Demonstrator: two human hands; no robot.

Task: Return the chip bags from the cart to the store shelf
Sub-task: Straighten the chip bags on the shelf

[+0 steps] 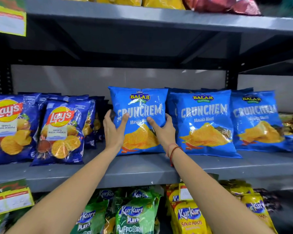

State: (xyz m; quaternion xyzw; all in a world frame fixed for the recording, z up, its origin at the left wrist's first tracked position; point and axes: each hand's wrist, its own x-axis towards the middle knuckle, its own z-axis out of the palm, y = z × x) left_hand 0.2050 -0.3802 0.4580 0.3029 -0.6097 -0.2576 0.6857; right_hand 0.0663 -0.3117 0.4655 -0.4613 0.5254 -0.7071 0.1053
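**Blue chip bag held upright on middle shelf**

Store aisle, grey metal shelf with a pale back panel; the tier above casts shadow.

Blue Crunchem bag stands upright at frame centre, bottom edge on the shelf. Both hands grip it by the sides. Left hand at the bag's 9 o'clock: thumb across the front, fingers wrapped round the left edge. Right hand at its 3 o'clock: thumb on the front, fingers curled behind the right edge. Red thread bracelet on the right wrist.

At 3 o'clock from the held bag, touching or just beside it, a second Crunchem bag, leaning back; a third Crunchem bag further right. At 9 o'clock, rows of dark blue Lay's bags, near but apart from the left hand.

At 6 o'clock, tier below: green Kurkure bags and yellow Kurkure bags. At 12 o'clock, top tier: yellow and red bags, blurred.
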